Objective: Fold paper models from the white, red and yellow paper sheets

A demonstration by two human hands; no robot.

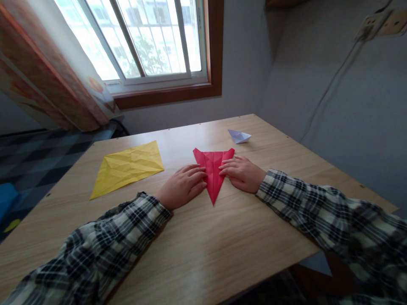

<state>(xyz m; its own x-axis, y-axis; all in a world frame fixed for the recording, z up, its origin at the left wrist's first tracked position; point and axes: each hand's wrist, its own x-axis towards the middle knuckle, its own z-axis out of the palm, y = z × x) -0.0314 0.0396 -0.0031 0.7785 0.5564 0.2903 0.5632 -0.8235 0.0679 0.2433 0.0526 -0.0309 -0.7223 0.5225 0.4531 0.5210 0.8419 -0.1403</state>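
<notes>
A red folded paper (213,169) lies on the wooden table in front of me, its long point toward me and two small corners turned up at the far side. My left hand (184,184) rests on its left edge, fingers stretched out flat. On the opposite edge, my right hand (243,173) presses with its fingers extended and slightly apart. Both hands lie on top of the paper and hide parts of its sides; neither grips it. Beyond the right hand sits a small white folded paper boat (239,136).
A creased yellow paper sheet (130,167) lies at the left of the table (197,250). White paper (316,263) shows below the table's near right edge. A window (149,38) and a curtain (54,63) are behind, and a cable (330,87) hangs on the right wall.
</notes>
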